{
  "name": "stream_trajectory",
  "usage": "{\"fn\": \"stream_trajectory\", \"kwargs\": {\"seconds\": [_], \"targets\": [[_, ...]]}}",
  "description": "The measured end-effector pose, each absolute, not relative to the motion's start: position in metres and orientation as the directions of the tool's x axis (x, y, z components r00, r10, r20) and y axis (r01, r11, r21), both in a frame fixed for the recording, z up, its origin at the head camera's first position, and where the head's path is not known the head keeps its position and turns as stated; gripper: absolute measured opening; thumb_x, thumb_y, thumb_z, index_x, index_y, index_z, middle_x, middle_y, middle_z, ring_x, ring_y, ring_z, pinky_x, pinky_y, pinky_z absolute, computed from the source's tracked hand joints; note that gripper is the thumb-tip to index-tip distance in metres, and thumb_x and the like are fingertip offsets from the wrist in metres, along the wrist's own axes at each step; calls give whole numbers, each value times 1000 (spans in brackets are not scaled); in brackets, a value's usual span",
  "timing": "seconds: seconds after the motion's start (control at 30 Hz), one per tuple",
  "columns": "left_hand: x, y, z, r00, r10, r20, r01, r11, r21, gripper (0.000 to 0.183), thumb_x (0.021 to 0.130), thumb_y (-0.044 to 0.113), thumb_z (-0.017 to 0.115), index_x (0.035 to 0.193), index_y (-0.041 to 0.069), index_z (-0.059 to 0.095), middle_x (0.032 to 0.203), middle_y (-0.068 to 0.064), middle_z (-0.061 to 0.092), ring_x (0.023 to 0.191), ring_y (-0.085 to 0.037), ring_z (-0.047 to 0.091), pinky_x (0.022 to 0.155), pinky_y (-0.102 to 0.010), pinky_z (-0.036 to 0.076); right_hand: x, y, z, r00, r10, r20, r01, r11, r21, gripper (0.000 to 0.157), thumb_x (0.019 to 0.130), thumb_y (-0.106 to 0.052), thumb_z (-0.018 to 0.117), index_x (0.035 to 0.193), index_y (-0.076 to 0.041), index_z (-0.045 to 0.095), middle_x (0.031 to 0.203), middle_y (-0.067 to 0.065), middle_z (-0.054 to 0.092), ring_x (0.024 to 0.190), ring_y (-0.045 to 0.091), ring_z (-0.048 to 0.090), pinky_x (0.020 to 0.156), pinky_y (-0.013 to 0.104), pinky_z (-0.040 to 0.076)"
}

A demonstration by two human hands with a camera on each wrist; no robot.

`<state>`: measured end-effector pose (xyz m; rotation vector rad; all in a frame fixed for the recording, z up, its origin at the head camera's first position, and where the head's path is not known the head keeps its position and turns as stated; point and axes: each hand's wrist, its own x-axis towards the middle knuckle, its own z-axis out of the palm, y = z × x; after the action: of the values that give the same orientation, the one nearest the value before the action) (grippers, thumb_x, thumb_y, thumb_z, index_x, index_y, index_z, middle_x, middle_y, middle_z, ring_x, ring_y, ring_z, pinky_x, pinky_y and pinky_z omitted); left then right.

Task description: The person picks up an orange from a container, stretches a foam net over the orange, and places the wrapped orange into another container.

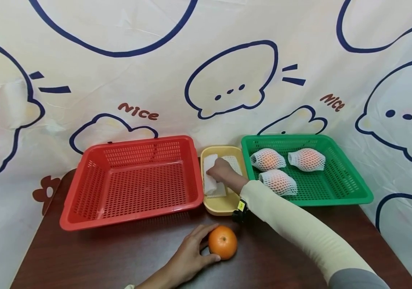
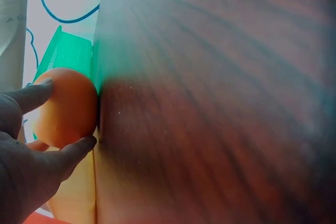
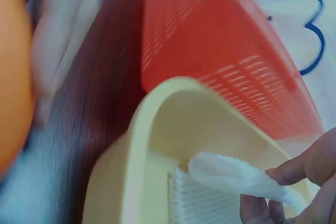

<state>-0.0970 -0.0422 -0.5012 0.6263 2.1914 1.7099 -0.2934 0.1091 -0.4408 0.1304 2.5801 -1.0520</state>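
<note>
On the dark table, my left hand holds an orange, thumb on its near side and fingers on its far side. In the left wrist view the orange sits between the thumb and fingers. My right hand reaches into a small yellow basket. There it pinches a white foam net sleeve between thumb and fingers, as the right wrist view shows. More white foam netting lies under that sleeve in the basket.
A red basket with nothing visible inside stands on the left. To the right, a green basket holds three net-wrapped fruits. The yellow basket sits between them. Behind hangs a printed white cloth.
</note>
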Motion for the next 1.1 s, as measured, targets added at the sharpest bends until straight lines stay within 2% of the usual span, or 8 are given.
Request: {"fn": "stream_trajectory", "kwargs": {"seconds": [0.13,0.3,0.53,0.83,1.1], "targets": [[-98,-42,-500,-864,504,25,143,197,970,76,81,5,86,148,2,50,136,-11,56,133,-30,54,106,-27,51,-294,115,-442,-906,-26,-422,334,566,-754,38,92,-3,64,125,12,54,122,21,61,86,22,64,65,26,57],[-99,-41,-500,-860,510,9,118,182,976,76,81,5,86,148,2,50,137,-12,55,134,-30,53,107,-26,51,-294,125,-443,-900,-19,-435,350,563,-749,41,92,-4,63,129,11,53,126,22,61,87,22,64,69,27,58],[-98,-43,-501,-863,506,-3,101,178,979,77,80,4,86,148,4,50,136,-12,55,134,-30,53,106,-24,51,-292,137,-442,-939,-35,-343,256,596,-761,41,99,-13,66,136,1,55,129,17,64,101,23,62,79,29,55],[-97,-41,-502,-866,500,11,103,157,982,78,79,2,86,148,2,50,136,-14,55,134,-31,54,106,-25,51,-273,145,-429,-963,-101,-251,184,435,-882,39,96,-11,71,131,1,58,118,17,65,96,21,66,81,32,62],[-97,-41,-503,-863,506,6,110,175,979,77,80,2,86,149,3,49,136,-12,54,134,-32,53,106,-24,50,-252,161,-410,-969,-160,-189,107,416,-903,44,97,-14,71,136,-1,57,129,17,65,105,24,64,84,29,57]]}}
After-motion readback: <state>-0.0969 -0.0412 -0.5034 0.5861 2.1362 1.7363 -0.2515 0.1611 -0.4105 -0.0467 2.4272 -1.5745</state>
